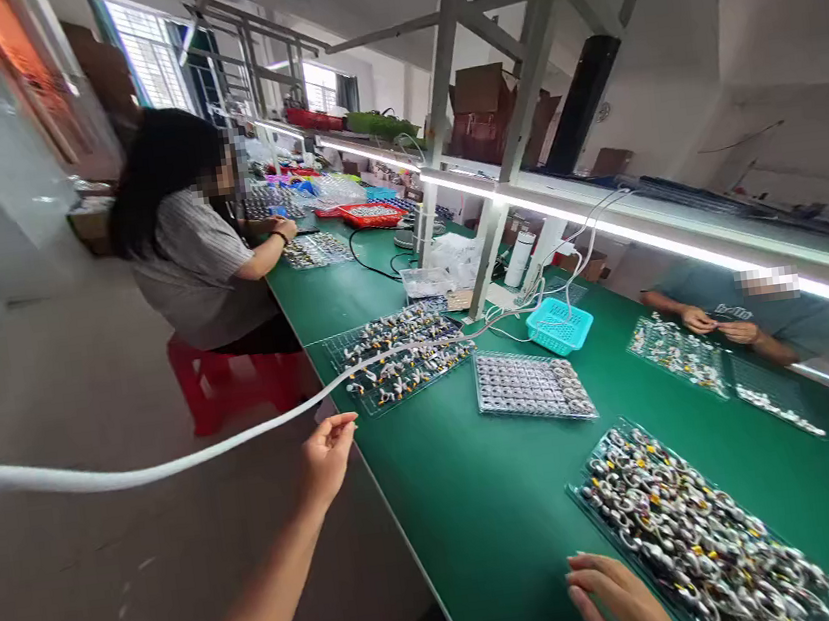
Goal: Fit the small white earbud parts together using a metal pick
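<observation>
My left hand [331, 457] is held up at the table's left edge, thumb and fingertips pinched together; anything between them is too small to make out. Just beyond it lies a clear tray [401, 357] with rows of small white, black and yellow pieces. Low in the view, my right hand [621, 602] hovers over or rests on the green table, fingers loosely bent and apart from the thumb, with nothing visible in it. To its right a larger clear tray [702, 527] is heaped with curled white-and-dark pieces with yellow bits.
A tray of pale round pieces [533, 384] and a turquoise basket [560, 326] stand mid-table [476, 504]. A white cable [249, 437] crosses the view above my left hand. One co-worker [186, 238] sits at left on a red stool [231, 383]; another [755, 314] works across the table.
</observation>
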`<state>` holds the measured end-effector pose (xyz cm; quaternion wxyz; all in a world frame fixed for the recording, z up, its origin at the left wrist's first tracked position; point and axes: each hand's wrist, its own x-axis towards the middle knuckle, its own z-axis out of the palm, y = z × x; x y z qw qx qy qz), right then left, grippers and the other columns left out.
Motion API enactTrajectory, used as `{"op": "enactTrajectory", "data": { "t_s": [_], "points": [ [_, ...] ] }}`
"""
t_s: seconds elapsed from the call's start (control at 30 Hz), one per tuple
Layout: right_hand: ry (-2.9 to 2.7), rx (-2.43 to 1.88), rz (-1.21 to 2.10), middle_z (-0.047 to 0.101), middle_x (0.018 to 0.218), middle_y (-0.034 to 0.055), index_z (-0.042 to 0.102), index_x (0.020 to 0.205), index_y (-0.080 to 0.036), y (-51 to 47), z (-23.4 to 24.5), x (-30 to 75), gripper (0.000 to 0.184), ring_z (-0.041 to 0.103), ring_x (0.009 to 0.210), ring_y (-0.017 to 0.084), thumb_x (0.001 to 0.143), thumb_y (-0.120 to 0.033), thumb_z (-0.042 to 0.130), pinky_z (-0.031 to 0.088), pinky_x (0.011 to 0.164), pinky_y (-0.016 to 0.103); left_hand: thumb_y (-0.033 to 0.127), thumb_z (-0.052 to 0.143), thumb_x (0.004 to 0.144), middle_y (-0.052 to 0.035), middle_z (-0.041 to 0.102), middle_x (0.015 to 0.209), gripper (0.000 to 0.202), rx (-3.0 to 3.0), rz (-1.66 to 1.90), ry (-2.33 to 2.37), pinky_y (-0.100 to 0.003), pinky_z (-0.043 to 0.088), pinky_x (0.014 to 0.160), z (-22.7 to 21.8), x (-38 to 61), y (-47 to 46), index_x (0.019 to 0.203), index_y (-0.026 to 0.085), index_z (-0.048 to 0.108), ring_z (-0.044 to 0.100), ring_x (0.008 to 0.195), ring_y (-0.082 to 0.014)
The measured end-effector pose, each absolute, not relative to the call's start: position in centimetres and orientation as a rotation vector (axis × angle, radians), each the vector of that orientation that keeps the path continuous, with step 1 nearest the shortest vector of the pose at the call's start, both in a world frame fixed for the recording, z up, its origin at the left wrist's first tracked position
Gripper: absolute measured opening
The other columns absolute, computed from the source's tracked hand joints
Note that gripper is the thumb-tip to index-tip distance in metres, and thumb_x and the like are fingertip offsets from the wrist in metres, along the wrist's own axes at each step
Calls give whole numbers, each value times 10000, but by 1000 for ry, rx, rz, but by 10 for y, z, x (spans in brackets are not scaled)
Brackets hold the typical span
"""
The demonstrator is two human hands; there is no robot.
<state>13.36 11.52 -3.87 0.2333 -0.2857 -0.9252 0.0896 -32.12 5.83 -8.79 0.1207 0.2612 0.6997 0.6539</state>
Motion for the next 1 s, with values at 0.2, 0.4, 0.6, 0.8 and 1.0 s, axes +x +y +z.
{"op": "enactTrajectory", "data": {
  "t_s": [0.2, 0.4, 0.6, 0.8, 1.0],
  "points": [
    [-2567, -608, 173, 760, 922, 66, 702, 926, -249, 128, -39, 109, 161, 753, 854, 203, 896, -203, 550, 616, 762, 254, 532, 673, 704, -84, 743, 884, 442, 746, 1958, 1974, -332, 563, 758, -89, -325, 56, 934, 157, 709, 697, 826, -240],
    [-2540, -804, 168, 750, 982, 83, 716, 984, -221, 135, 15, 97, 215, 725, 923, 185, 952, -223, 504, 573, 841, 252, 598, 657, 734, -75, 766, 901, 481, 894, 1879, 1827, -306, 574, 749, -68, -293, 59, 973, 183, 708, 705, 831, -234],
    [-2449, -1014, 78, 745, 957, 86, 730, 1004, -217, 150, 126, 99, 243, 705, 853, 197, 964, -275, 497, 559, 785, 307, 577, 488, 890, -47, 765, 892, 455, 1478, 1303, 1562, -258, 528, 710, -10, -240, 92, 974, 209, 742, 684, 803, -204],
    [-2231, -1237, -223, 754, 911, 62, 724, 957, -194, 207, 232, 113, 245, 700, 814, 196, 929, -307, 508, 524, 771, 312, 461, 557, 877, -29, 756, 841, 299, 2040, 789, 1436, -265, 427, 673, 1, -158, 167, 929, 231, 742, 679, 780, -209],
    [-2177, -1369, -504, 754, 819, 70, 734, 943, -182, 234, 283, 130, 255, 685, 720, 206, 894, -302, 514, 487, 686, 296, 244, 502, 878, -75, 739, 843, 214, 2102, 768, 1462, -279, 391, 689, -49, -107, 203, 842, 177, 702, 672, 802, -219]
  ]
}}
